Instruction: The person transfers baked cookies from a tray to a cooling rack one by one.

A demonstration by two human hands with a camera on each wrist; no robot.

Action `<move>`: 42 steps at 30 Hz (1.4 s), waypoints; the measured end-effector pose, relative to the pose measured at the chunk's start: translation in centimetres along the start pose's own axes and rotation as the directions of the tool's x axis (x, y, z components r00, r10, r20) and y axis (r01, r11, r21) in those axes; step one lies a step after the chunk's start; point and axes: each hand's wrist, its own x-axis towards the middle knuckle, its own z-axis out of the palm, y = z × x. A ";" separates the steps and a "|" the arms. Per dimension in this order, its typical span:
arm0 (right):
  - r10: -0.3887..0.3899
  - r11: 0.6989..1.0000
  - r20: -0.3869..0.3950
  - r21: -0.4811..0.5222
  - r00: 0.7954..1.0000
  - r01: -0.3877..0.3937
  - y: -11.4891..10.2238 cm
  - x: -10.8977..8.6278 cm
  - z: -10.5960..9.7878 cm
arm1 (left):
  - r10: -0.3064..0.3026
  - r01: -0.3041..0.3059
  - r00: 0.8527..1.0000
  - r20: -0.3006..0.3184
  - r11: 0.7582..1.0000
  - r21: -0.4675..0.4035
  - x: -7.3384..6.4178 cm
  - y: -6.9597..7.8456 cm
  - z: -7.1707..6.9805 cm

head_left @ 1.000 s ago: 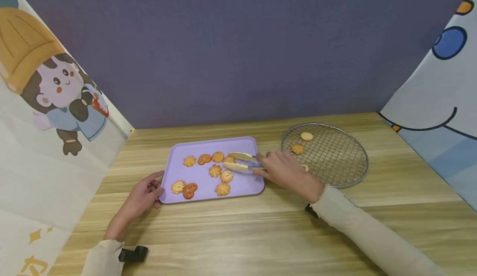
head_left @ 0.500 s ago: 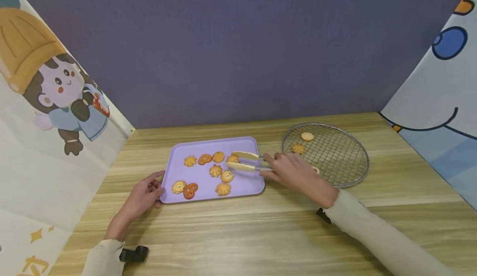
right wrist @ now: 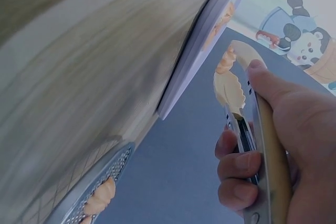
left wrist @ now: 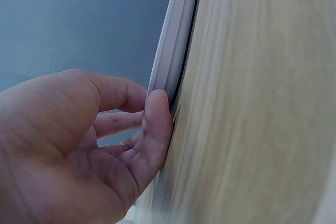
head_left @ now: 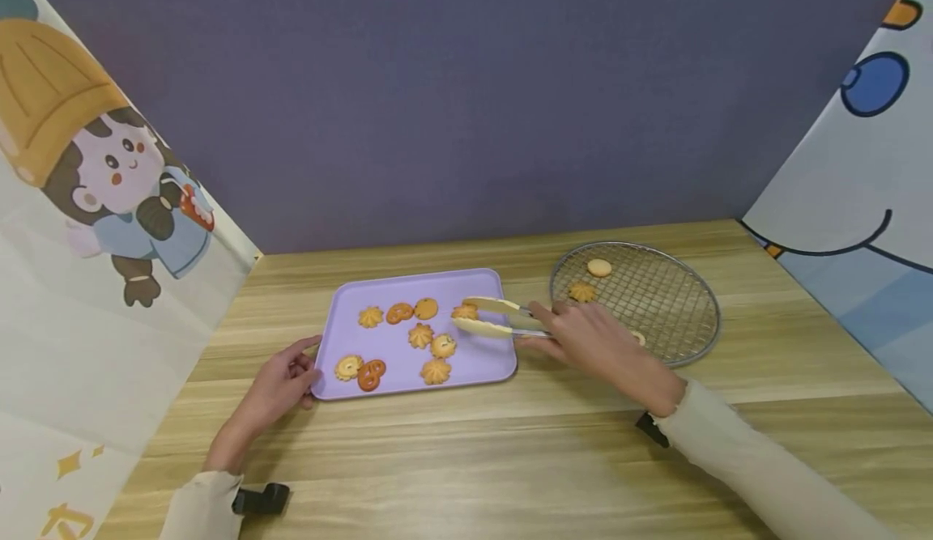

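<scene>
My left hand point(head_left: 280, 382) pinches the near left corner of a purple tray point(head_left: 408, 285); the left wrist view shows thumb and fingers at its rim point(left wrist: 169, 66). My right hand point(head_left: 594, 342) grips a pair of tongs point(head_left: 484, 329) with cream scalloped tips. Between those tips is a flower-shaped cookie point(head_left: 464, 311), over the tray's right part; in the right wrist view this cookie point(right wrist: 226, 60) sits at the tong ends, clear of the tray. Several other cookies lie on the tray, among them a pretzel-shaped one point(head_left: 372, 374) and a round one point(head_left: 426, 308).
Right of the tray lies a round wire rack point(head_left: 666, 305). It bears a plain round cookie point(head_left: 599, 267), a flower-shaped cookie point(head_left: 581, 291) and a pale cookie point(head_left: 638, 337) partly behind my right hand. A dark partition point(head_left: 466, 119) rises behind the wooden table point(head_left: 452, 459).
My right hand and the tongs have moved right, and the flower-shaped cookie between the tips has come along, away from the round cookie beside it. My left hand and the tray have stayed put.
</scene>
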 end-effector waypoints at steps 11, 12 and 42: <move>0.023 1.000 -0.028 0.008 0.999 -0.023 0.9 -1.9 -1.2 | -0.004 0.004 1.000 -0.004 1.000 0.007 -0.2 0.2 0.0; 0.030 1.000 -0.031 0.006 0.999 -0.030 1.0 -2.1 -1.4 | -0.005 0.005 1.000 -0.004 1.000 0.006 -0.2 0.2 0.0; 0.213 0.977 -0.028 -0.002 0.977 -0.213 6.1 -8.0 -4.1 | -0.003 0.003 1.000 -0.005 1.000 0.018 -0.2 0.1 0.0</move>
